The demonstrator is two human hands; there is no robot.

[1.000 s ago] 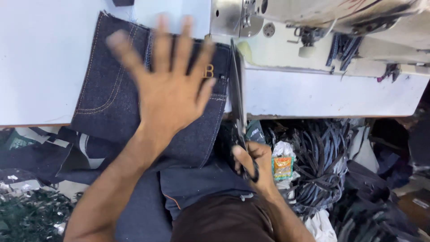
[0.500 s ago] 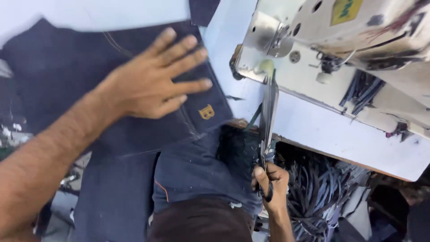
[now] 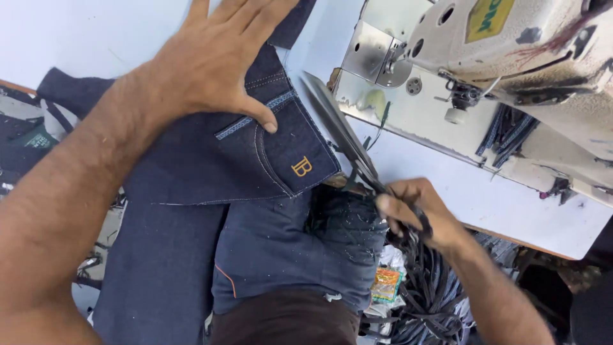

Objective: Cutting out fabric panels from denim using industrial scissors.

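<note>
My left hand [image 3: 214, 61] lies flat with fingers spread on a dark blue denim piece [image 3: 236, 160] that rests on the white sewing table [image 3: 76, 38]. The denim has light stitching and a small gold embroidered mark near its corner. My right hand [image 3: 415, 214] grips the handles of large metal scissors [image 3: 341, 134], whose blades point up and away along the right edge of the denim. The blades look closed or nearly so. More denim hangs off the table edge over my lap [image 3: 281, 255].
An off-white industrial sewing machine [image 3: 498, 57] stands at the upper right on the table. Below the table edge lies a heap of dark straps and scraps [image 3: 434, 300] with a small coloured wrapper [image 3: 386, 284]. Dark fabric piles sit at the far left [image 3: 25, 140].
My left hand slid up and left over the denim. The view swung, bringing the sewing machine closer. My right hand lifted the scissors up to the table edge beside the denim corner.
</note>
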